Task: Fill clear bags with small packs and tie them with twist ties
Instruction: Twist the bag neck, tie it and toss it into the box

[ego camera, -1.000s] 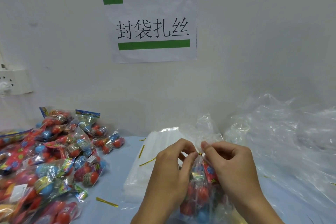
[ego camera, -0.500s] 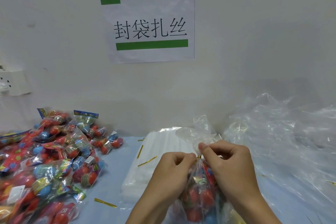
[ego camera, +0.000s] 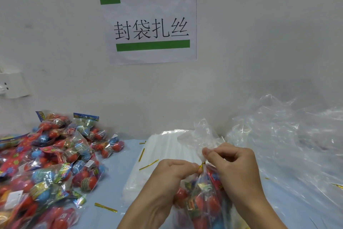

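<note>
So we're tying off a bag [ego camera: 202, 197] near center, already stuffed with packs. Our left hand [ego camera: 170, 176] is pinching the gold tie [ego camera: 201, 165] at the neck, and our right hand [ego camera: 232, 165] is pinching the bunched plastic just above it. Looks like the twisting step to us. Next we're probably needing a few more turns, keeping the neck gathered so nothing's slipping loose. More packs [ego camera: 55, 163] are sitting left.

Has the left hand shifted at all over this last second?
Yes. Judged against the loose gold twist tie on the white stack of flat bags, the left hand has dropped lower, towards the camera, still pinching the gold tie at the clear bag's neck.
</note>
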Action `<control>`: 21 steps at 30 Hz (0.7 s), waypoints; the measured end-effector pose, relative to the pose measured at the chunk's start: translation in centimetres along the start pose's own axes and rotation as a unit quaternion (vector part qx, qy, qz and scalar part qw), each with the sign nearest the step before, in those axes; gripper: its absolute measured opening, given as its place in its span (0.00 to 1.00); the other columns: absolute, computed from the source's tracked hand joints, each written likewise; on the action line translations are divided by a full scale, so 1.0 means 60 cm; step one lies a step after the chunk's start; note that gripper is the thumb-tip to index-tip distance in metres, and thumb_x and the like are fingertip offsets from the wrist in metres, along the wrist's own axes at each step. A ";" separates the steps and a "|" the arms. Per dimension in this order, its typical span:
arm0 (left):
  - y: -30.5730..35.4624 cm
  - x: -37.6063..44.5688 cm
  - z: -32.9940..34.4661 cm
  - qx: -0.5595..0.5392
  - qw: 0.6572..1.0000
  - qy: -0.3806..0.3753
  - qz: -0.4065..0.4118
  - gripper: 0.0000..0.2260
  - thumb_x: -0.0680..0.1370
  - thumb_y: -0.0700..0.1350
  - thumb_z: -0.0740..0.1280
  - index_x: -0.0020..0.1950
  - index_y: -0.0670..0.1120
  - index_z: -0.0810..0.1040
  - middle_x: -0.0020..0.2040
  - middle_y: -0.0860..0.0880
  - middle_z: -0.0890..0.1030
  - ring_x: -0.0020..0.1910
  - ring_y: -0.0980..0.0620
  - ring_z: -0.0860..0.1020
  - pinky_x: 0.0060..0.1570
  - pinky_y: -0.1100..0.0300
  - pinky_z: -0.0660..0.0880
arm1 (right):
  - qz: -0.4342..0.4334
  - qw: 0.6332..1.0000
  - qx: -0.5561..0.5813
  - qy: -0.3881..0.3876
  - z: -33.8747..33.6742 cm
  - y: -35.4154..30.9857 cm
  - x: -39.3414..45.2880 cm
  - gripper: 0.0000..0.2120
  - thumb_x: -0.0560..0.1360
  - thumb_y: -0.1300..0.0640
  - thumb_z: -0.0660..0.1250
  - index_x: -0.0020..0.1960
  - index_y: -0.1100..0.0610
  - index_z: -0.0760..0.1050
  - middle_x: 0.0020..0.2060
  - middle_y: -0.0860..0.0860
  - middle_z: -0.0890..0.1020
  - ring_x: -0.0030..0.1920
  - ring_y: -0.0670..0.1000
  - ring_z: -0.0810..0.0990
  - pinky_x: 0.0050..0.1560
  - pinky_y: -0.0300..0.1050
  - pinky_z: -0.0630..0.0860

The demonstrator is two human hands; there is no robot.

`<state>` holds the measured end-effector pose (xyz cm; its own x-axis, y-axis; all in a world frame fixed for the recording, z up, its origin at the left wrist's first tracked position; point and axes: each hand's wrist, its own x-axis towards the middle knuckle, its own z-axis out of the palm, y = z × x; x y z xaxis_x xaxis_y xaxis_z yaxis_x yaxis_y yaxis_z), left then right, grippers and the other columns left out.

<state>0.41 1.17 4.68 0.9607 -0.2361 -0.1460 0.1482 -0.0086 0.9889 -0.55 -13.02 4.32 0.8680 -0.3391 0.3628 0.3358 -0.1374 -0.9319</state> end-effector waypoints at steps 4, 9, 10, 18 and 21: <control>-0.001 -0.001 0.009 -0.027 0.998 0.047 -0.028 0.06 0.71 0.45 0.75 0.42 0.43 0.87 0.42 0.42 0.86 0.36 0.47 0.81 0.34 0.60 0.73 | 0.009 1.000 0.008 -0.002 -0.001 0.001 0.000 0.15 0.73 0.61 0.75 0.27 0.58 0.82 0.26 0.50 0.77 0.30 0.45 0.76 0.42 0.46 0.73; -0.001 -0.001 0.016 -0.087 0.990 0.113 -0.019 0.05 0.66 0.39 0.79 0.39 0.42 0.86 0.39 0.43 0.86 0.33 0.47 0.83 0.28 0.63 0.75 | 0.007 1.000 0.014 0.004 -0.004 0.003 0.002 0.14 0.73 0.61 0.75 0.29 0.58 0.83 0.29 0.53 0.81 0.33 0.51 0.80 0.43 0.48 0.75; -0.002 0.000 0.016 -0.086 0.989 0.119 -0.016 0.05 0.66 0.39 0.80 0.39 0.43 0.86 0.39 0.43 0.86 0.33 0.47 0.84 0.28 0.63 0.75 | 0.006 1.000 0.016 0.004 -0.004 0.003 0.002 0.13 0.73 0.61 0.75 0.29 0.58 0.83 0.29 0.53 0.81 0.34 0.52 0.81 0.43 0.48 0.76; -0.004 -0.005 0.028 0.010 0.991 0.121 0.063 0.05 0.71 0.40 0.77 0.36 0.47 0.85 0.35 0.50 0.85 0.30 0.57 0.81 0.27 0.68 0.72 | 0.003 1.000 0.012 0.000 -0.004 0.004 0.001 0.13 0.73 0.61 0.75 0.30 0.57 0.84 0.29 0.52 0.82 0.33 0.48 0.81 0.41 0.44 0.74; -0.003 -0.005 0.038 0.090 0.969 0.139 0.185 0.05 0.74 0.42 0.73 0.39 0.50 0.86 0.39 0.56 0.85 0.38 0.61 0.82 0.36 0.71 0.75 | 0.010 1.000 0.012 0.027 -0.006 -0.001 0.006 0.11 0.74 0.59 0.75 0.33 0.54 0.85 0.30 0.52 0.84 0.36 0.51 0.83 0.41 0.47 0.77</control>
<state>-0.47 -0.96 4.60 0.9698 0.0146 0.2433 -0.2385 -0.1477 0.9598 -0.36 -13.49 4.50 0.8537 -0.3917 0.3431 0.3275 -0.1085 -0.9386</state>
